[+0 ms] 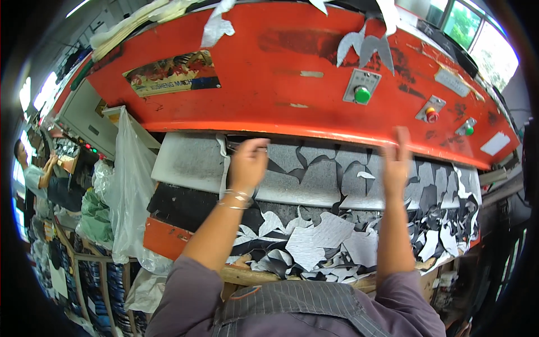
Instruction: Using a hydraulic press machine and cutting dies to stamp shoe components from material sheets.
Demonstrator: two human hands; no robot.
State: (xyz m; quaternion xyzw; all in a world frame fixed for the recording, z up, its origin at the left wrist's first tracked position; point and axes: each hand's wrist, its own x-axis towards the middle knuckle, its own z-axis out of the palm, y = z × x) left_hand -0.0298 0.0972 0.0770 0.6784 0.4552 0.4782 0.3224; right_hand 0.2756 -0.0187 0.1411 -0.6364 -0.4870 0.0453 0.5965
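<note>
Taking the red press head [292, 67] as the landmark: well off to its left, a co-worker [31, 174] stands at another bench, apart from this work. Just left of and below the head hangs a clear plastic bag [126, 185] over bundles of green cloth.

Under the head's front edge, the left hand [247, 163] reaches in over the grey sheet material [314, 180] on the bed, its fingers curled together and pinching the sheet's near left edge; bangles sit at the wrist. The sheet lies flat beneath the head, already full of cut-out shapes, and a heap of grey, white and black offcuts [331, 241] spills from below it toward the person.

Further right, the right hand [397, 163] is raised with fingers straight and close together, palm toward the head's lower edge; it looks blurred, and I cannot tell whether it touches the sheet or the head.

On the head's face, above and between the hands, sits a green button [362, 94], with a red button [431, 115] to its right.

The main risk, as I judge it, is crushing: both hands are at or under the head's edge, so any descent would catch the fingers. The bangles could also snag on the sheet's edge, and loose offcuts could slide off or drag under the head.
</note>
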